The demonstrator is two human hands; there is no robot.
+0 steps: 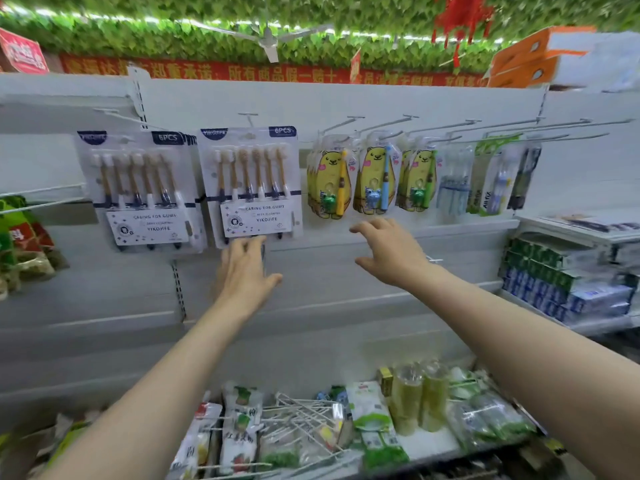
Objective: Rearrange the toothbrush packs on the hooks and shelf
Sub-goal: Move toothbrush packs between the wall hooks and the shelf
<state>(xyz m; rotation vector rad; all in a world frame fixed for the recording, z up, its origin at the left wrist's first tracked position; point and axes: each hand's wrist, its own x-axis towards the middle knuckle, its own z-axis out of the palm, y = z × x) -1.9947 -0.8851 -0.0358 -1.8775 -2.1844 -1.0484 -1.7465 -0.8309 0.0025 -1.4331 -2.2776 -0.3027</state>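
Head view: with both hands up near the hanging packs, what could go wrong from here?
The left hand reaches only the bottom edge of the right 6-pack; pushing up could slide it off its hook. The right hand, open below the bear packs, might knock them askew.

shop | toothbrush packs (pixel 250 183) on hooks (pixel 388 124) | stocked shelf (pixel 429 441)
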